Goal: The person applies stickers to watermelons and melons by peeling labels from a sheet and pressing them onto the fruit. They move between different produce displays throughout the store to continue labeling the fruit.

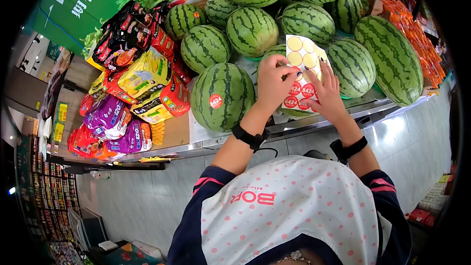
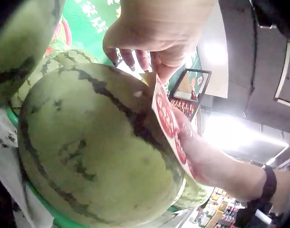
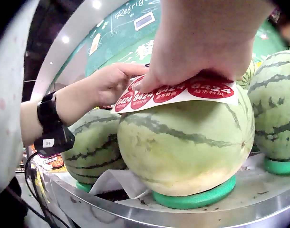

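A sheet of round stickers (image 1: 295, 44) lies over a watermelon (image 3: 183, 152). Its lower part carries red stickers printed 8424, while the upper part shows pale circles. At the sheet's left edge, the thumb and forefinger of my left hand (image 1: 274, 82) pinch it. My right hand (image 1: 327, 93) holds the sheet from the right, thumb on the red stickers and fingers spread across the pale circles. In the left wrist view, the sheet (image 2: 165, 118) stands tilted beside the melon. To the left, another watermelon (image 1: 223, 81) bears one red sticker (image 1: 215, 100).
Several more watermelons (image 1: 252, 32) crowd the stand, some on green rings (image 3: 197, 197). Bagged noodle packs (image 1: 144, 73) are stacked at the left. Orange packets (image 1: 409, 34) line the right side. A metal edge (image 1: 294, 130) runs along the stand's front.
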`<control>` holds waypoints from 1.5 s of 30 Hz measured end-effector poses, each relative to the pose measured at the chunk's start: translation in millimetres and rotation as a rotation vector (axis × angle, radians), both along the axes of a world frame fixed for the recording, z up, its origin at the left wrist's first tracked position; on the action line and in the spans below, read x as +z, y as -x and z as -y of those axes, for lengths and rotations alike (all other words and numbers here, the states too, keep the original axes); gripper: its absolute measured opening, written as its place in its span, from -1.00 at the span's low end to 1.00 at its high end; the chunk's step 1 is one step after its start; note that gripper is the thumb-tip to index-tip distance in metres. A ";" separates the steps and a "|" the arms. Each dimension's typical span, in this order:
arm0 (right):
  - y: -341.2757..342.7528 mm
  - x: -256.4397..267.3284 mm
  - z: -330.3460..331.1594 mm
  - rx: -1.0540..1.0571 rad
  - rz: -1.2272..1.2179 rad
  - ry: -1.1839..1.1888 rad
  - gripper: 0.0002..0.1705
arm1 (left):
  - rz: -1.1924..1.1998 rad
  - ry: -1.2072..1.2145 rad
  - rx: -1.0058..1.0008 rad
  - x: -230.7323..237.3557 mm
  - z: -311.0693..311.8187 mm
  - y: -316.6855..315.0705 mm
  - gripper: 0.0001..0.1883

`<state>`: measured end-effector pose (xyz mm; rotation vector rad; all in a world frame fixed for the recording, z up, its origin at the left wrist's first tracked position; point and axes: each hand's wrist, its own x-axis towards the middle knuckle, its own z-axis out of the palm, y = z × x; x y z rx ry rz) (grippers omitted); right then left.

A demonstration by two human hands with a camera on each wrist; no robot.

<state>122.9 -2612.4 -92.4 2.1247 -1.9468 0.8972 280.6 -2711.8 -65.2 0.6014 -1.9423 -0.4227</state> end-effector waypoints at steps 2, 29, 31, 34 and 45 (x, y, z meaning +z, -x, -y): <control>3.5 -1.5 -2.8 0.038 -0.005 -0.008 -0.13 | -0.098 -0.115 -0.007 1.3 5.4 -1.1 -0.92; 19.6 -47.3 -28.9 0.048 0.818 -0.070 0.07 | 0.174 0.016 -0.024 28.2 -16.2 -5.8 -0.41; 17.7 -51.2 -31.3 0.022 0.792 -0.063 0.09 | 0.266 0.126 0.153 41.4 -11.8 16.7 -0.40; 18.1 -55.7 -30.6 -0.005 0.722 -0.049 0.11 | 0.468 0.154 0.188 16.4 1.4 41.4 -0.41; 1.3 -30.3 -30.5 -0.180 0.285 0.004 0.11 | 0.271 0.210 -0.121 15.9 -20.1 12.7 -0.44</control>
